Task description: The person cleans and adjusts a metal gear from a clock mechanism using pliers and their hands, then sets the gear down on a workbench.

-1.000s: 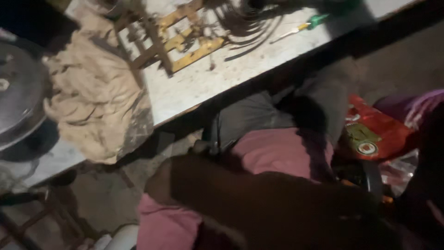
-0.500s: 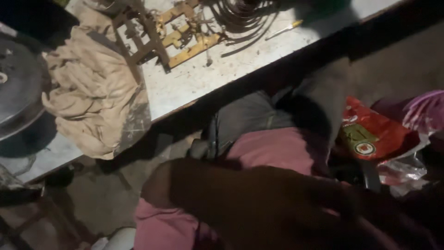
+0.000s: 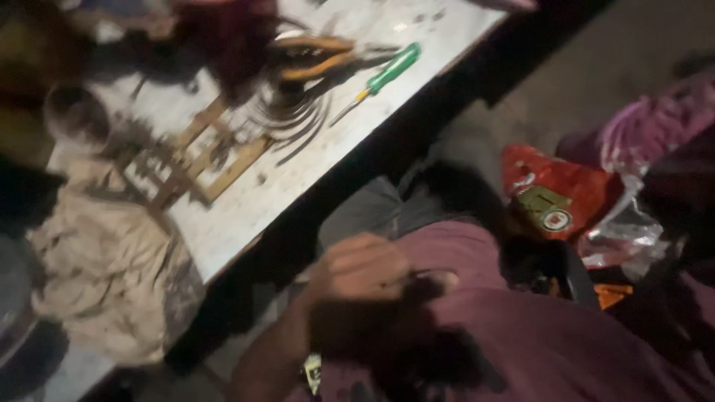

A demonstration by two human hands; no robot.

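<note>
**One hand curled low over the lap, tools lying loose near the bench edge**

A single hand shows in the head view, hovering above the person's lap, where maroon cloth covers the legs. From the arm's direction it looks like the left one, though the blur makes that uncertain. Its fingers are curled narrow, and a small dark object sits at the fingertips; whether the hand actually pinches it I cannot tell. The other hand is nowhere in sight.

Above and to the left runs a pale, scuffed workbench. On it lie a green-handled screwdriver near the edge, orange-handled pliers just beside it, a coil of dark wire, and a small wooden frame. A crumpled beige rag hangs over the bench's near end. To the right, down by the floor, sit a red printed packet and crinkled clear plastic.

The risks, as I judge them: the light is poor and the lap is dark, so anything small slipping from those curled fingers could vanish into the cloth folds or the shadow under the bench. The screwdriver lies close enough to the edge that a knock of the bench could roll it off. The loose wire coil could snag a sleeve reaching across.
</note>
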